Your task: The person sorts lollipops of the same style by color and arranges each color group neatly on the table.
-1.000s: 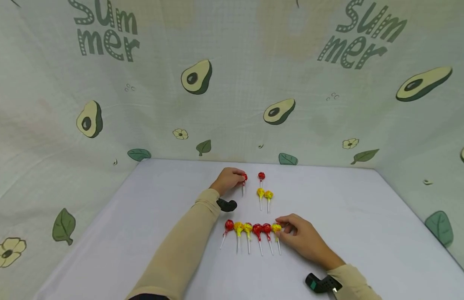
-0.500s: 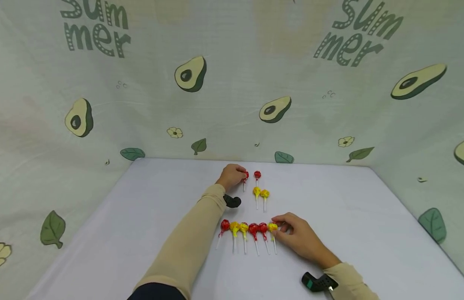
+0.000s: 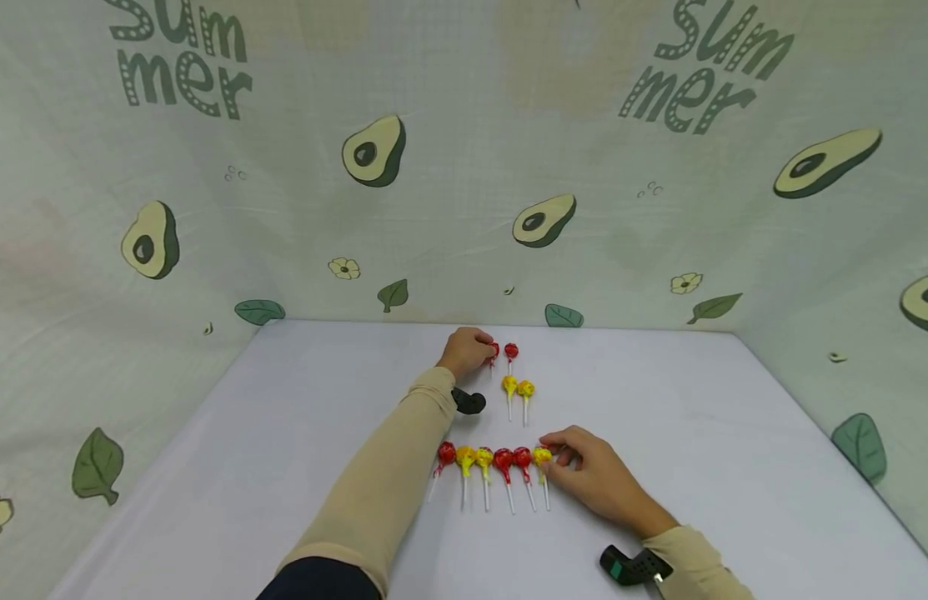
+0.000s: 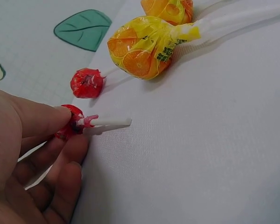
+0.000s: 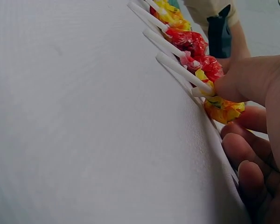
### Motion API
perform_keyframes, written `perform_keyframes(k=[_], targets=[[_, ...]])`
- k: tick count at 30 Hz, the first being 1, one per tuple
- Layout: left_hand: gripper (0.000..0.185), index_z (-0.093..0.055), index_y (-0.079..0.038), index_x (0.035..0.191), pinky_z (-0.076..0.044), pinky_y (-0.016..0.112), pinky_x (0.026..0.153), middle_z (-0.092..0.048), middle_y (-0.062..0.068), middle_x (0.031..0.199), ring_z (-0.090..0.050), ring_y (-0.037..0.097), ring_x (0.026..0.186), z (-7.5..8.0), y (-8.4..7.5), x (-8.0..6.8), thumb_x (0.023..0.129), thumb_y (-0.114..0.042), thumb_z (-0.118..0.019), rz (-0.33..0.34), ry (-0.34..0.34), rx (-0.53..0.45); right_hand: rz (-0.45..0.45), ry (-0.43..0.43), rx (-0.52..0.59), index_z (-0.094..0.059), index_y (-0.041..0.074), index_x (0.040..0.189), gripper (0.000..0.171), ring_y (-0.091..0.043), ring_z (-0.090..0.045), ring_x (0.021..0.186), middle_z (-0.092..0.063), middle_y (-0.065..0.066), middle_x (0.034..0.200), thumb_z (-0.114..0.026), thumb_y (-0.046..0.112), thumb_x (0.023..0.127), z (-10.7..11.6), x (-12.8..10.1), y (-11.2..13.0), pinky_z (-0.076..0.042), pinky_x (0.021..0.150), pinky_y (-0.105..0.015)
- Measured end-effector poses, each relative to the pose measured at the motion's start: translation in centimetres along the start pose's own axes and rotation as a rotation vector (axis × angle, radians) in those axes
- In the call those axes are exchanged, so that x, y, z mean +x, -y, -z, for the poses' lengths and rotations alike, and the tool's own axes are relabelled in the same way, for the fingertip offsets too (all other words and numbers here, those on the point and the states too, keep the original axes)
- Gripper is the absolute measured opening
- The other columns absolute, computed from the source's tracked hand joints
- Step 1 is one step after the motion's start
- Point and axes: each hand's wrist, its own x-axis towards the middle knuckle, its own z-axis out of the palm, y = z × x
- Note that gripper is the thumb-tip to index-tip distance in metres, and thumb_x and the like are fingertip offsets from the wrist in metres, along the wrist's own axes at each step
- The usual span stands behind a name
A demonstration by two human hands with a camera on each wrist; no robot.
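At the back of the table, my left hand point(image 3: 466, 352) pinches a red lollipop point(image 4: 73, 122) by its wrapped head, its white stick pointing toward me. Just right of it lies another red lollipop point(image 3: 512, 351), and in front of that one are two yellow lollipops point(image 3: 509, 386) side by side. Nearer me, my right hand point(image 3: 594, 471) holds the head of a yellow lollipop point(image 5: 224, 110) between thumb and fingers. That lollipop is the right end of a row of red and yellow lollipops point(image 3: 504, 460), heads close together and sticks toward me.
A white table point(image 3: 298, 433) bears everything. Behind it hangs a pale cloth point(image 3: 448, 217) printed with avocados, leaves and flowers. Black bands point(image 3: 634, 567) sit at both wrists over beige sleeves point(image 3: 373, 483).
My left hand has carried its red lollipop to the right, close beside the other red one at the back. My right hand keeps its place at the row's end. The head view shifts slightly.
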Motion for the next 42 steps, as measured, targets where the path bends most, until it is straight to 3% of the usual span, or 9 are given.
perform_keyframes(k=[18, 27, 35, 42], targets=[[0.023, -0.074, -0.01, 0.111, -0.049, 0.035, 0.086, -0.07, 0.002, 0.103, -0.06, 0.02, 0.094, 0.1, 0.0, 0.0, 0.093, -0.024, -0.073, -0.048, -0.003, 0.097, 0.037, -0.014, 0.001, -0.073, 0.017, 0.114, 0.027, -0.007, -0.055, 0.077, -0.061, 0.011, 0.09, -0.078, 0.021, 0.087, -0.2, 0.1, -0.5, -0.046, 0.065, -0.024], [0.026, -0.072, -0.01, 0.116, -0.049, 0.037, 0.088, -0.069, 0.003, 0.102, -0.06, 0.021, 0.093, -0.1, 0.2, 0.2, 0.093, -0.021, -0.071, -0.019, 0.021, 0.033, 0.042, -0.011, -0.012, -0.072, 0.015, 0.114, 0.028, -0.007, -0.054, 0.077, -0.06, 0.01, 0.088, -0.078, 0.022, 0.088, 0.0, -0.1, -0.3, -0.045, 0.066, -0.024], [0.031, -0.067, -0.01, 0.124, -0.049, 0.033, 0.078, -0.068, 0.004, 0.098, -0.063, 0.019, 0.084, 1.4, 1.0, -0.5, 0.097, -0.024, -0.066, 0.025, 0.112, -0.058, 0.049, -0.018, -0.018, -0.073, 0.017, 0.114, 0.027, -0.007, -0.055, 0.076, -0.06, 0.011, 0.089, -0.078, 0.021, 0.087, -0.3, -0.1, -0.6, -0.046, 0.066, -0.024], [0.027, -0.069, -0.011, 0.119, -0.048, 0.031, 0.076, -0.069, 0.007, 0.099, -0.062, 0.022, 0.088, 3.6, 1.0, -2.6, 0.101, -0.029, -0.061, -0.037, 0.164, -0.034, 0.06, -0.021, -0.022, -0.073, 0.016, 0.115, 0.028, -0.007, -0.055, 0.076, -0.06, 0.011, 0.089, -0.078, 0.02, 0.088, -0.1, 0.1, -0.7, -0.046, 0.066, -0.024]])
